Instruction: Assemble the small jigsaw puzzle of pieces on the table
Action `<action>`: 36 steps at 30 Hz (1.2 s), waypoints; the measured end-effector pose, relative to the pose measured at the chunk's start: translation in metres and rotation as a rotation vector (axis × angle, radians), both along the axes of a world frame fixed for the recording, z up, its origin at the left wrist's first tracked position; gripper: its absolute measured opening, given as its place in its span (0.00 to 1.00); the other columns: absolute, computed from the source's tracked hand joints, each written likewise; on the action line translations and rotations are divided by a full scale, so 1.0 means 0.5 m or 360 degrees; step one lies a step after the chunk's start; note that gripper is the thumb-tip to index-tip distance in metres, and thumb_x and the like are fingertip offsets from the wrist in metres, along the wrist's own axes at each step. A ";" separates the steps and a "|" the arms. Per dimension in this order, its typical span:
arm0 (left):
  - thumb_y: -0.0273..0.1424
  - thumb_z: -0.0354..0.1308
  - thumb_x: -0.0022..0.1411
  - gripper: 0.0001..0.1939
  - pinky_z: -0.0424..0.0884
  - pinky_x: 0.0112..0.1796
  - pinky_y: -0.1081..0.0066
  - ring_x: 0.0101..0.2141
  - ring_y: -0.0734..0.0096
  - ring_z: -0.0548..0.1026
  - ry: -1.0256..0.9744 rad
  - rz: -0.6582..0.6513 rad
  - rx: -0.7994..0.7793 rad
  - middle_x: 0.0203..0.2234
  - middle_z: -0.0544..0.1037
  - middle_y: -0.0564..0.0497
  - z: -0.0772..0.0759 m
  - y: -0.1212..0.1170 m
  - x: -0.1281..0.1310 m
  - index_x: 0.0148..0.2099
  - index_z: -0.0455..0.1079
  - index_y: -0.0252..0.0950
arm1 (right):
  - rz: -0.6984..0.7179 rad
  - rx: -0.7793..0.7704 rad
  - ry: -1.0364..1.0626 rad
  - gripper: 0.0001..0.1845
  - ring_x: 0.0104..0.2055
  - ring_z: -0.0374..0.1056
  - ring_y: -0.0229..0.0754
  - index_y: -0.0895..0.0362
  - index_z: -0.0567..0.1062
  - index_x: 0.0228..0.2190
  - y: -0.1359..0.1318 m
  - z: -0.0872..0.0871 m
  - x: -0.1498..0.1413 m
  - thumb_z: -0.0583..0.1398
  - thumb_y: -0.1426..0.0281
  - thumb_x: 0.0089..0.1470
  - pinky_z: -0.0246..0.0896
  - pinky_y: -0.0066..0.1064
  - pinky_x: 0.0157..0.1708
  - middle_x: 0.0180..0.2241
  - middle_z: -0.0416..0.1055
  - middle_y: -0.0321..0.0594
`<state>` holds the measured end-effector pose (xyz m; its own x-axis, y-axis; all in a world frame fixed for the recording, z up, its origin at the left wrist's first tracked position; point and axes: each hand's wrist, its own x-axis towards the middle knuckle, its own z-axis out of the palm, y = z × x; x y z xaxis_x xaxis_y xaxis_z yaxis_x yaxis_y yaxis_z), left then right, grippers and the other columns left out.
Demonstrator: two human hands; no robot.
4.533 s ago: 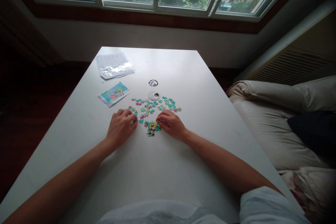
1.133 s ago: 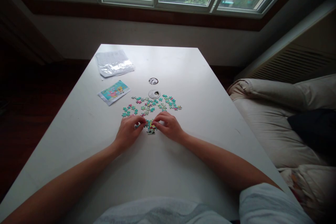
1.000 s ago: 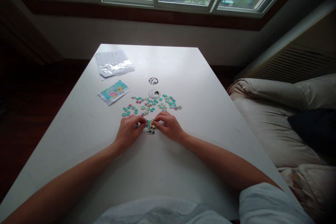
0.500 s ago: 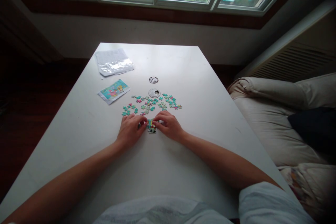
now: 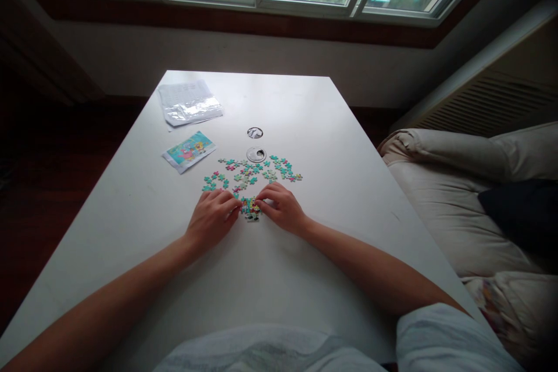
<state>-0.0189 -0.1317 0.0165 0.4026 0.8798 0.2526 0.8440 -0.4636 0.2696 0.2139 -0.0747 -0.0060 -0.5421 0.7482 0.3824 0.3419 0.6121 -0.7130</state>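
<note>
A small block of joined jigsaw puzzle pieces (image 5: 251, 210) lies flat on the white table, teal and yellow on top with dark shapes lower down. At its left edge, my left hand (image 5: 213, 214) has its thumb and fingers drawn together. My right hand (image 5: 282, 208) pinches at the upper right edge of the block, the thumb and forefinger touching it. Fingertips hide parts of both edges. Just beyond my hands, loose puzzle pieces (image 5: 248, 171) in teal, pale green and pink are scattered.
A printed picture card (image 5: 189, 151) with a teal cartoon scene lies to the left. Behind it rests a clear plastic bag over paper (image 5: 192, 103). Two round inserts, the nearer one a metal ring (image 5: 256, 154), are set in the tabletop (image 5: 331, 145). A beige sofa (image 5: 422, 203) stands on the right.
My left hand has shifted slightly left, uncovering more of the joined block's upper left. My right hand has barely moved.
</note>
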 end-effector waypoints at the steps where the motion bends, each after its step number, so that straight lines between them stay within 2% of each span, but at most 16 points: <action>1: 0.31 0.54 0.72 0.08 0.62 0.45 0.61 0.43 0.62 0.73 0.0031 -0.0027 0.0021 0.38 0.79 0.50 0.002 -0.002 0.000 0.44 0.75 0.42 | -0.0002 0.0002 -0.0001 0.06 0.40 0.69 0.43 0.53 0.78 0.33 0.000 0.000 0.001 0.62 0.67 0.62 0.62 0.37 0.45 0.33 0.75 0.39; 10: 0.31 0.52 0.73 0.10 0.64 0.46 0.60 0.41 0.62 0.71 0.0184 -0.0232 0.0080 0.41 0.78 0.49 0.010 -0.009 0.004 0.49 0.74 0.41 | -0.0025 0.0020 -0.0018 0.07 0.40 0.67 0.44 0.53 0.78 0.32 0.004 0.000 0.005 0.61 0.67 0.63 0.62 0.38 0.45 0.33 0.75 0.40; 36: 0.30 0.50 0.73 0.12 0.66 0.46 0.58 0.42 0.61 0.71 0.0282 -0.0246 0.0089 0.40 0.77 0.47 0.004 -0.009 0.007 0.53 0.72 0.40 | -0.0023 0.0015 -0.0031 0.08 0.40 0.67 0.44 0.53 0.78 0.32 0.004 0.003 0.004 0.61 0.65 0.63 0.62 0.38 0.44 0.32 0.75 0.40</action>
